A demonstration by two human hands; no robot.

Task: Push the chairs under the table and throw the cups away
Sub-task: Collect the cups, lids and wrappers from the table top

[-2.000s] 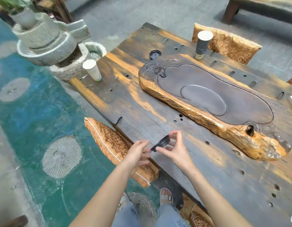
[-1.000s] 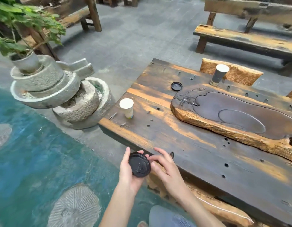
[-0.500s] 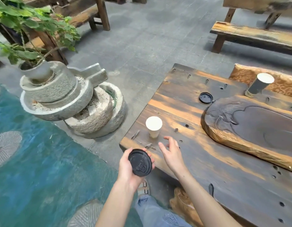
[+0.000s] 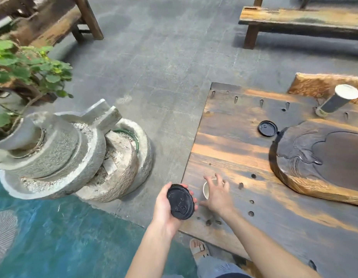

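My left hand [image 4: 165,209] grips the black lid [image 4: 180,201]; right hand [image 4: 217,196], fingers splayed, released, over white cup [image 4: 205,191], 12 o'clock.

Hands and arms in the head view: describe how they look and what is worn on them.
The left hand and right hand are bare: no gloves, rings or watch visible. The left forearm and right forearm are bare too, no sleeve in view.

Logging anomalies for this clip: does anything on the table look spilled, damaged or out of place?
No spill or damage shows. One black lid lies loose on the table beside the carved tray, off any cup; the dark cup beyond it stands uncovered.
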